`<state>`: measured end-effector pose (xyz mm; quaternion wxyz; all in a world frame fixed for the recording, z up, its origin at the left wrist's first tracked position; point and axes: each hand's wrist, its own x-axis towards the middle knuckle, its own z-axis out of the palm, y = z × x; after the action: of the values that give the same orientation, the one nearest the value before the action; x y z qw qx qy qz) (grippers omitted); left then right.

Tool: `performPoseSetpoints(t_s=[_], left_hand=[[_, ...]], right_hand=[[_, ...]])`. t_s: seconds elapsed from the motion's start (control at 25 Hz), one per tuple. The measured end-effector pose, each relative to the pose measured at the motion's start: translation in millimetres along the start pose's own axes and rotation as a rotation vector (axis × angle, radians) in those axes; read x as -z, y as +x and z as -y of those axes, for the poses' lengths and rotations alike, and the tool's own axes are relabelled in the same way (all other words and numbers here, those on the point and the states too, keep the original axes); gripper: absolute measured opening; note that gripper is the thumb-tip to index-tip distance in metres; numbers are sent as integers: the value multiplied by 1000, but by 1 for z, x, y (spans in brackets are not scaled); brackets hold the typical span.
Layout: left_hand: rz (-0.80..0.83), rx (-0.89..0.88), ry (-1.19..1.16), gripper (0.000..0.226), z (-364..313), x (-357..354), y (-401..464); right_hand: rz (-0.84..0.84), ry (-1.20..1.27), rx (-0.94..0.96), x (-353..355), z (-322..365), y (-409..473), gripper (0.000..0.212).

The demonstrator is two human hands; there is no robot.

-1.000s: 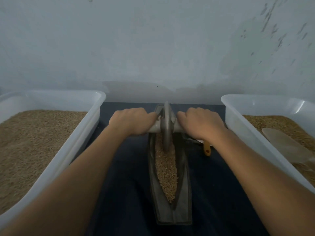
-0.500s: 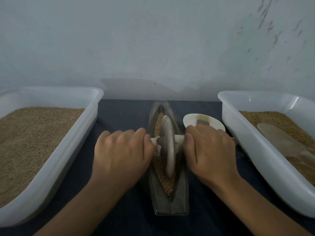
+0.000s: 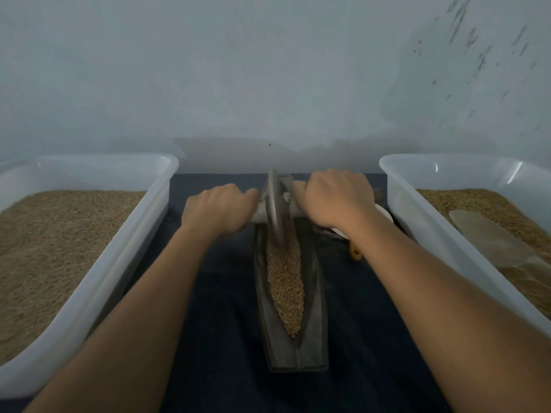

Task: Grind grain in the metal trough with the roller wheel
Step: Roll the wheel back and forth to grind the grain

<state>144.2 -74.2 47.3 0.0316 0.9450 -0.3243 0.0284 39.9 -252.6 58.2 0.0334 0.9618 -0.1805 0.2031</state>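
Both hands, left hand (image 3: 219, 211) and right hand (image 3: 335, 199), are gripping the axle, having pushed the wheel (image 3: 275, 207) back to the trough (image 3: 313, 293) far end; the grain (image 3: 284, 281) is getting another pass.

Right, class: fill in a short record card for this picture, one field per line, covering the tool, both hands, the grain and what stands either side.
Tool: roller wheel standing on edge at the far end of the metal trough
Left hand: left hand grips the wheel's axle handle on its side
Right hand: right hand grips the axle handle on the other side
Grain: grain lies along the trough channel, nearer than the wheel
Left side: left tub holding grain
Right side: right tub holding grain and a pale scoop
Surface: dark cloth
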Motion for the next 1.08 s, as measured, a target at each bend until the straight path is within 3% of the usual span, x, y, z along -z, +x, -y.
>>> performPoseSetpoints(t_s=[0.08, 0.16, 0.24, 0.36, 0.52, 0.6, 0.68, 0.76, 0.84, 0.92, 0.96, 1.08], left_hand=[[-166, 77, -3, 28, -6, -7, -19], [-382, -85, 174, 24, -14, -9, -50], [-498, -254, 263, 27, -20, -11, -82], [-567, -180, 102, 40, -16, -14, -103], [-574, -165, 81, 41, -16, -20, -100], [-492, -217, 231, 45, -15, -13, -76], [-329, -178, 218, 32, -10, -3, -41], [-89, -84, 103, 48, -9, 8, -8], [-22, -32, 26, 50, -10, 9, 8], [-106, 3, 22, 41, -12, 7, -3], [-193, -13, 80, 33, -10, 2, -15], [-444, -205, 229, 27, -11, -16, -75]], right_hand=[[-63, -45, 9, 2, 2, -15, 53], [-110, -40, 12, 4, 0, -46, 58], [-146, 30, -11, 6, 1, -83, 57], [-247, 133, 51, 10, -1, -118, 49], [-261, 107, 108, 14, 0, -114, 52], [-182, 21, 34, 9, 0, -86, 54], [-31, 4, -34, 4, -4, -47, 48], [101, 8, -12, 0, -11, -16, 20], [173, 2, 49, -3, -13, -8, 17], [101, -31, 55, -2, -14, -14, 20], [28, -51, 21, 0, -8, -23, 35], [-223, 64, 3, 6, 4, -72, 57]])
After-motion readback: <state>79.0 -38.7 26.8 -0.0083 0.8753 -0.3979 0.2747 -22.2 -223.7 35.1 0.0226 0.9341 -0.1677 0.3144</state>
